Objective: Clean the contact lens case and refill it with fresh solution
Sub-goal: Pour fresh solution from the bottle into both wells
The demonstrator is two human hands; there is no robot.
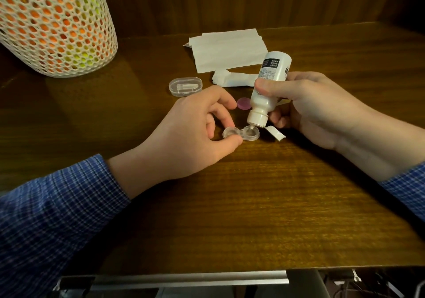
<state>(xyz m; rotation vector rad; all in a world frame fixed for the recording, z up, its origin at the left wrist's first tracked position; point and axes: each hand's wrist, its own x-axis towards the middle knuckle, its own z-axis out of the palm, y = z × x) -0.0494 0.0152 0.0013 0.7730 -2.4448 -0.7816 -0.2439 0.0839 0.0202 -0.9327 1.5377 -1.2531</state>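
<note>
Between the two hands, on the dark wooden table, lies the clear plastic two-well contact lens case, both wells uncapped, its long axis running left to right from one hand toward the other. The left hand pinches the case's left well between thumb and fingertips, pinning it flat. The right hand wraps the white plastic solution bottle, tipped nozzle-down with its flip cap hanging open; the nozzle sits directly over the right well, touching or just above it, which cannot be told. That alignment is the relation the refill likely turns on: the right well lies nearer the bottle hand, while the left well sits under the left fingers, so filling it would probably call for the bottle to cross leftward. Just beyond the left fingertips lies a round purple cap; farther off, a small clear oval box, white paper tissues, and a white mesh basket of orange and yellow balls.
</note>
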